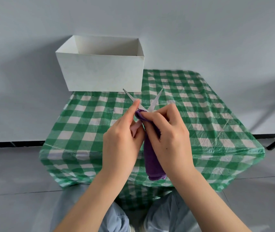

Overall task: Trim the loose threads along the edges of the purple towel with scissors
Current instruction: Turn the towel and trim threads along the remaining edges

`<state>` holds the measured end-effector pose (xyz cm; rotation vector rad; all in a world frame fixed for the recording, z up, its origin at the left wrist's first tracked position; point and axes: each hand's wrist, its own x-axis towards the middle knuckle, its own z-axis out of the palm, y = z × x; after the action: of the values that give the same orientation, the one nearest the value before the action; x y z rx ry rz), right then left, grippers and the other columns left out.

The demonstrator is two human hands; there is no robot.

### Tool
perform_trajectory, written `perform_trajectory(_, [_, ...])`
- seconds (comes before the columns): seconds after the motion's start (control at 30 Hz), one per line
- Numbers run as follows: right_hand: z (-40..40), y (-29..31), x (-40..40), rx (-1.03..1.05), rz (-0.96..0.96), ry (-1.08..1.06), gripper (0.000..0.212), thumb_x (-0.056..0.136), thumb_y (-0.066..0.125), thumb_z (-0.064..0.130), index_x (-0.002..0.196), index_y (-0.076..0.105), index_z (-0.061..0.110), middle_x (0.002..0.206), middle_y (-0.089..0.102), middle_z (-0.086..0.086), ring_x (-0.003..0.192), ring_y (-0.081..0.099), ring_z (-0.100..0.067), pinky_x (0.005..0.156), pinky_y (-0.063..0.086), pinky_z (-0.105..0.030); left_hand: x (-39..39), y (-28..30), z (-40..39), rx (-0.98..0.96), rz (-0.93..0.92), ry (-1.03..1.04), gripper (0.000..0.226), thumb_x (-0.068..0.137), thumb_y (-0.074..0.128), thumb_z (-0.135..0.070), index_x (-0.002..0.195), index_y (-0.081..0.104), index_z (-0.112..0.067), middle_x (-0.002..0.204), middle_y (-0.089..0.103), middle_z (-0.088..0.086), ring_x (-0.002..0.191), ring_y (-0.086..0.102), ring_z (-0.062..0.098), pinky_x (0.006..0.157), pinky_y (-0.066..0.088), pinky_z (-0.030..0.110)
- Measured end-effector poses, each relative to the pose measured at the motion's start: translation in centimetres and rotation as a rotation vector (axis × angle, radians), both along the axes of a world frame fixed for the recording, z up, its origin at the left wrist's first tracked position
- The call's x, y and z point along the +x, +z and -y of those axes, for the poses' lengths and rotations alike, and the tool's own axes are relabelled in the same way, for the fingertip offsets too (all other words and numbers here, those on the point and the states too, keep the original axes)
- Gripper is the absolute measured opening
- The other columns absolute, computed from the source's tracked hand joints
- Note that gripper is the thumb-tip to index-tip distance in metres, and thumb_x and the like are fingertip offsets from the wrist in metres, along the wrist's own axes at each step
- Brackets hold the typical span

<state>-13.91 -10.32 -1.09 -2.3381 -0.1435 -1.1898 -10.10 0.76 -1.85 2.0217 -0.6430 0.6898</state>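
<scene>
Right hand (168,136) curled round the purple towel (152,158), pinching its upper edge; rest of towel hanging down over the front of the worktop (200,114). Left hand (123,138) apparently working the scissors (150,104), handles hidden, forefinger straight along one blade. Blades spread wide, crossing just above the pinched edge. Trimming judged mid-course: no cut threads visible, share of edge finished impossible to tell. White box (100,74) behind, well apart.

You've got no readable text, labels, brands or nos. anywhere: the white box (100,72) at far left and the checked cloth (200,114) are unmarked.
</scene>
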Motion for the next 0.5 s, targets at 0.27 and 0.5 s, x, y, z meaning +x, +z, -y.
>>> perform_trajectory(0.27, [2.0,0.3,-0.3,-0.099,-0.076,0.116,0.015,0.091,0.064,0.01,0.105,0.072,0.007,0.086,0.05,-0.005,0.069,0.051,-0.018,0.057,0.046,-0.033,-0.3,0.1,0.1,-0.075,-0.145,-0.036,0.056,0.083,0.066,-0.002,0.134,0.051,-0.019,0.058,0.044,-0.011,0.059,0.048,0.012,0.06,0.046,0.023])
perform_trajectory(0.5, [2.0,0.8,-0.4,0.401,-0.165,0.186,0.021,0.089,0.068,0.013,0.105,0.071,0.026,0.091,0.055,0.006,0.084,0.055,-0.005,0.076,0.041,-0.01,0.0,0.3,-0.3,0.115,-0.047,-0.018,0.062,0.077,0.073,0.0,0.134,0.052,-0.008,0.068,0.063,-0.003,0.057,0.055,0.004,0.064,0.045,0.014])
